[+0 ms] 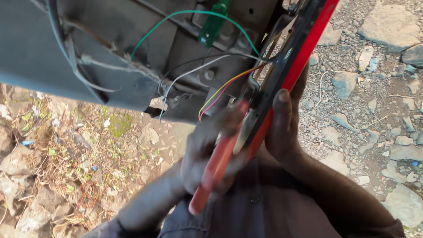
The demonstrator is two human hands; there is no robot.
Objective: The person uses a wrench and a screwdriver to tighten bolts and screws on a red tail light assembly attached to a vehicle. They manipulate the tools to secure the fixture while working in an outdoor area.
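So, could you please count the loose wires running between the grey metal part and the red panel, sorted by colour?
Green wire: 1
White wire: 1
Yellow wire: 1
Pink-red wire: 1
Total: 4
Other strands may be hidden behind the red panel and the hands.

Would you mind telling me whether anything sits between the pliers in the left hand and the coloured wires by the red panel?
Nothing visible does. The pliers in the left hand point up at the wires beside the red panel, which the right hand steadies; their tip is blurred.
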